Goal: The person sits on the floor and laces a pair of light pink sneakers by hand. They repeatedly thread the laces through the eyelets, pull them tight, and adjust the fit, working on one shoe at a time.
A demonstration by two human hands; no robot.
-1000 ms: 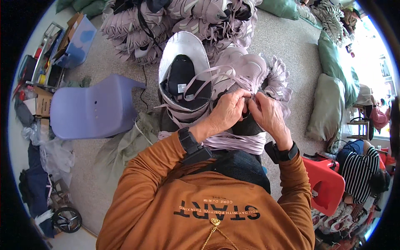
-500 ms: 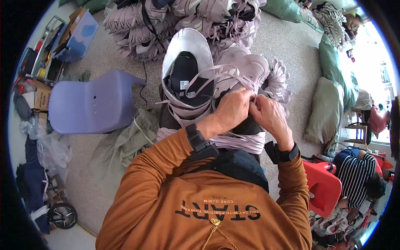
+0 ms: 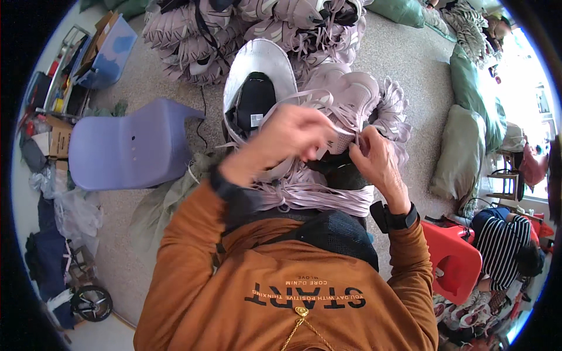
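Observation:
My right hand [image 3: 379,162] pinches a pale pink shoelace [image 3: 357,136] at the edge of a mauve shoe upper [image 3: 355,96]. Blurred by motion, my left hand [image 3: 287,137] hangs over the gap between that upper and a white-lined shoe upper [image 3: 257,55]; its fingertips are too smeared to show a grip. A loop of lace rises beside its knuckles. Inside the white-lined upper is a black lining [image 3: 256,99] with a small white label. Below both hands, a thick bundle of pink laces [image 3: 328,198] lies across my lap.
Mauve shoe uppers [image 3: 193,41] are stacked on the floor ahead. A purple stool [image 3: 129,143] stands at left, a red stool [image 3: 453,260] at right. Green sacks [image 3: 459,155] lie at far right, near a person in a striped top [image 3: 502,245]. A blue bin [image 3: 114,52] sits far left.
My left hand has moved left and up, away from my right hand, and now covers part of the white-lined upper. My right hand stays nearly in place.

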